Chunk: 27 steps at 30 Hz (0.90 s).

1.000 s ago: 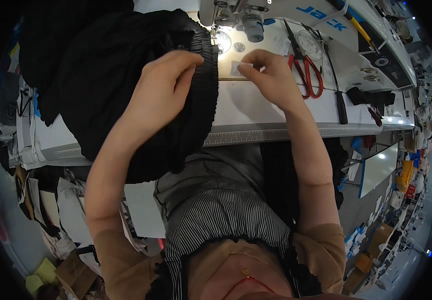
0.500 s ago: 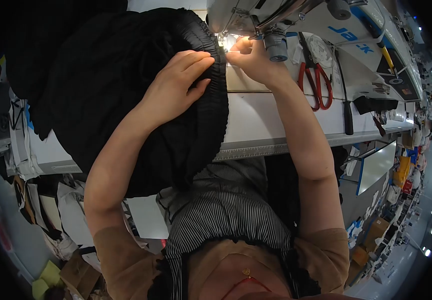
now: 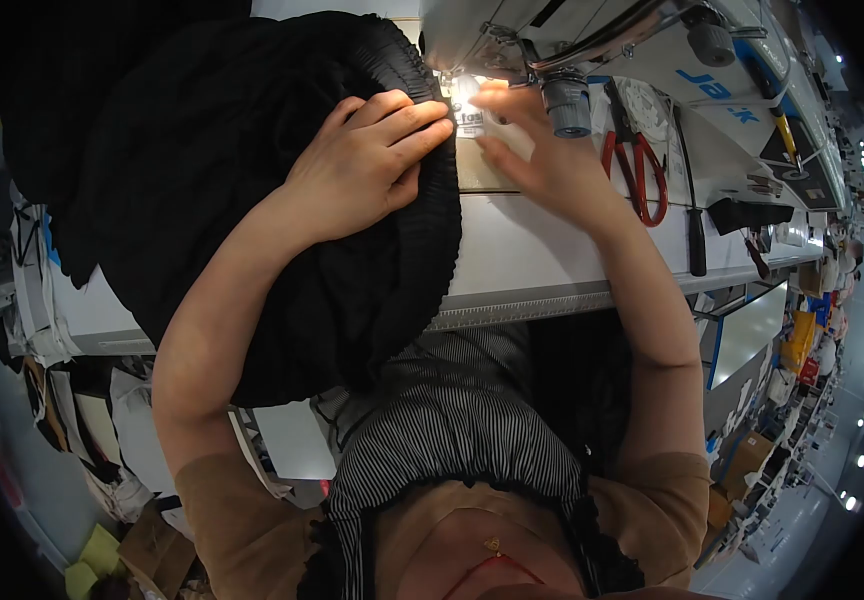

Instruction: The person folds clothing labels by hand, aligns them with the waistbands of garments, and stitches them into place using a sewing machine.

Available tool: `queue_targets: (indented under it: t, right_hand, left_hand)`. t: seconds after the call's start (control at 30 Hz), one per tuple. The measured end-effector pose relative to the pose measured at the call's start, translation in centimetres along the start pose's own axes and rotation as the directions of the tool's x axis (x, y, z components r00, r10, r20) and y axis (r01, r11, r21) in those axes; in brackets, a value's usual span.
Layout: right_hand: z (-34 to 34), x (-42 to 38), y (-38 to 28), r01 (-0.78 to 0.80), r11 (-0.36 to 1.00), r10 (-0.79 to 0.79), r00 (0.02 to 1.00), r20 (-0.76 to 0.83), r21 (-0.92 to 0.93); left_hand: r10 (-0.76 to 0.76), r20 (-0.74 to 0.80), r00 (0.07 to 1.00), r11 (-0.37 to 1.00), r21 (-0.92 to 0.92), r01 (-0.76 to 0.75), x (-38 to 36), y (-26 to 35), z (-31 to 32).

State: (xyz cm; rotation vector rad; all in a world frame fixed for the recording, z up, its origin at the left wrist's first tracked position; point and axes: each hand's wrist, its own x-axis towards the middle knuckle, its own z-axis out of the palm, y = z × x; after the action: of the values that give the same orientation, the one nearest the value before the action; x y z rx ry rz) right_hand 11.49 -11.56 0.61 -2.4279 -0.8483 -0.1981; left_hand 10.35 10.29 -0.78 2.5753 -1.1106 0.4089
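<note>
A black garment (image 3: pixel 222 150) with a gathered elastic waistband (image 3: pixel 440 200) spreads over the left of the sewing table. My left hand (image 3: pixel 367 160) is closed on the waistband, its fingers bent together and the fingertips at the band's edge. Beside those fingertips lies a small white label (image 3: pixel 469 118) with dark print, lit by the machine lamp. My right hand (image 3: pixel 542 150) is open just right of the label, thumb and forefinger apart, somewhat blurred. The sewing machine (image 3: pixel 472 40) stands over the label; its needle area is lost in glare.
Red-handled scissors (image 3: pixel 637 175) and a black-handled screwdriver (image 3: pixel 696 235) lie right of my right hand. A ruler strip (image 3: pixel 532 305) runs along the table's front edge. The machine's body (image 3: pixel 692 75) bounds the far right.
My right hand has opened and drawn back to the right, uncovering the printed label. My left hand has shifted right and bent its fingers more at the waistband's edge.
</note>
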Motion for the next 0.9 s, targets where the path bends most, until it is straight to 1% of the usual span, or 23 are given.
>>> queue_targets:
  t: [0.03,0.07,0.1,0.13,0.2,0.27,0.53,0.7,0.83,0.9]
  right_hand:
    - [0.1,-0.2,0.0,0.003,1.000,-0.003,1.000,0.007,-0.002]
    - [0.5,-0.6,0.1,0.068,0.994,-0.062,0.996,0.072,-0.090]
    - [0.8,-0.8,0.3,0.136,0.976,-0.113,0.984,0.137,-0.172]
    - [0.8,-0.8,0.6,0.134,0.976,-0.111,0.985,0.135,-0.172]
    - [0.9,-0.2,1.4,0.221,0.975,-0.217,0.970,0.110,-0.032]
    - [1.1,-0.1,1.5,0.224,0.974,-0.220,0.970,0.101,-0.022]
    - [1.7,0.0,1.4,0.208,0.978,-0.208,0.977,0.041,-0.007]
    - [1.6,0.0,1.5,0.204,0.979,-0.203,0.977,0.063,-0.011]
    - [1.9,0.0,1.6,0.177,0.984,-0.177,0.984,0.038,0.002]
    - [1.8,0.0,2.0,0.186,0.982,-0.186,0.978,0.095,0.002]
  left_hand:
    - [0.014,-0.013,1.000,0.999,-0.042,-0.015,0.0,-0.2,0.0]
    - [0.031,-0.024,0.999,0.996,-0.085,-0.033,0.0,-0.3,0.1]
    - [0.033,-0.023,0.999,0.996,-0.087,-0.034,0.0,-0.4,0.3]
    - [0.041,-0.039,0.998,0.993,-0.113,-0.045,0.0,-0.6,0.3]
    - [0.046,-0.058,0.997,0.990,-0.132,-0.054,0.2,-0.8,0.3]
    - [0.051,-0.055,0.997,0.984,-0.169,-0.059,0.3,-1.1,0.3]
    - [0.077,-0.033,0.997,0.980,-0.181,-0.081,0.7,-1.7,0.2]
    - [0.072,-0.019,0.997,0.978,-0.194,-0.075,0.7,-1.7,0.0]
    - [0.091,-0.035,0.995,0.982,-0.162,-0.095,0.8,-2.0,0.3]
    - [0.096,-0.032,0.995,0.984,-0.148,-0.100,0.8,-2.0,0.3]
